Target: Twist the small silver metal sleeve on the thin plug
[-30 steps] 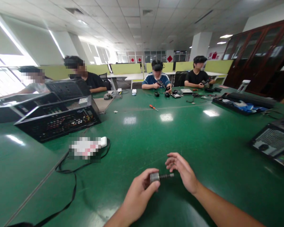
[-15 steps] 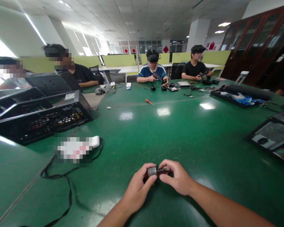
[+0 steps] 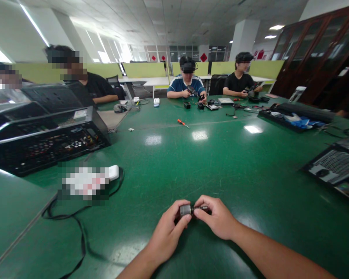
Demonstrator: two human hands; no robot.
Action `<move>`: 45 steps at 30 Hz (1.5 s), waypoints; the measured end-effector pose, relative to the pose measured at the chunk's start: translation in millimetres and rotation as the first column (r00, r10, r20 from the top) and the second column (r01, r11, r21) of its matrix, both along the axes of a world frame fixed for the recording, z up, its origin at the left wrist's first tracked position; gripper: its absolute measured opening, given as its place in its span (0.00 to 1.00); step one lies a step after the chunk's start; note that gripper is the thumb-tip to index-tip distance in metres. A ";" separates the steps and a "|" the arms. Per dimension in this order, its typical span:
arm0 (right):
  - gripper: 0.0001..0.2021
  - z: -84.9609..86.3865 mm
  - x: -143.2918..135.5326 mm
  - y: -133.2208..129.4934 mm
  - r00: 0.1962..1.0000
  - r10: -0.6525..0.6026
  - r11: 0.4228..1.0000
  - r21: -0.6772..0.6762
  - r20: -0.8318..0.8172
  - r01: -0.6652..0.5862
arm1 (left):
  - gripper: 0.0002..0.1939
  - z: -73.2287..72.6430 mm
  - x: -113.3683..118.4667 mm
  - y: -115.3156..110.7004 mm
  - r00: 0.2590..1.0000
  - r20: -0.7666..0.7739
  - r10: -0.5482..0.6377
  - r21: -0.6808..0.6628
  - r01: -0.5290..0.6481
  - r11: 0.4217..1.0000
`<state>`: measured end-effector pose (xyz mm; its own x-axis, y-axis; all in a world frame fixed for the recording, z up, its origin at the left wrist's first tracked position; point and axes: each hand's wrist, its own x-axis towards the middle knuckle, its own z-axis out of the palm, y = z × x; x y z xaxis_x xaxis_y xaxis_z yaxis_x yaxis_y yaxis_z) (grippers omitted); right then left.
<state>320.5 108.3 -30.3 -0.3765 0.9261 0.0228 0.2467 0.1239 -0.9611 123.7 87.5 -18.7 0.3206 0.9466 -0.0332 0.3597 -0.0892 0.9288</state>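
On our bench (image 3: 163,166) we have a case (image 3: 46,145) left, a tray (image 3: 279,122) right and a screwdriver (image 3: 182,123) between them. Nearest us, a cylinder (image 3: 185,210) sits in our left hand (image 3: 169,228), its rod (image 3: 203,208) in our right hand (image 3: 219,219).

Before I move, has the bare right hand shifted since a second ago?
Yes: the right hand has moved slightly left and nearer the wearer, judged against the slim orange-handled screwdriver, and is now at the dark narrow metal shaft.
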 end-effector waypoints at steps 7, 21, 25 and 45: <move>0.05 -2.8 0.6 0.9 1.000 0.007 1.000 0.019 0.025 -0.007 | 0.13 -0.1 -0.5 -1.5 1.000 -0.015 0.010 0.001 -0.010 1.000; 0.04 -8.6 2.4 1.4 0.999 0.022 0.999 -0.033 -0.036 -0.023 | 0.13 -2.1 3.3 2.7 0.999 0.039 -0.003 -0.026 0.004 1.000; 0.04 -10.5 2.0 2.3 0.999 0.032 0.999 -0.028 -0.019 -0.032 | 0.12 0.0 3.5 1.5 0.999 0.054 0.000 -0.034 0.002 0.999; 0.05 -8.5 0.8 2.3 0.999 0.037 0.999 -0.004 0.022 -0.037 | 0.11 -3.4 2.5 -0.7 0.996 0.091 0.019 -0.041 -0.016 0.999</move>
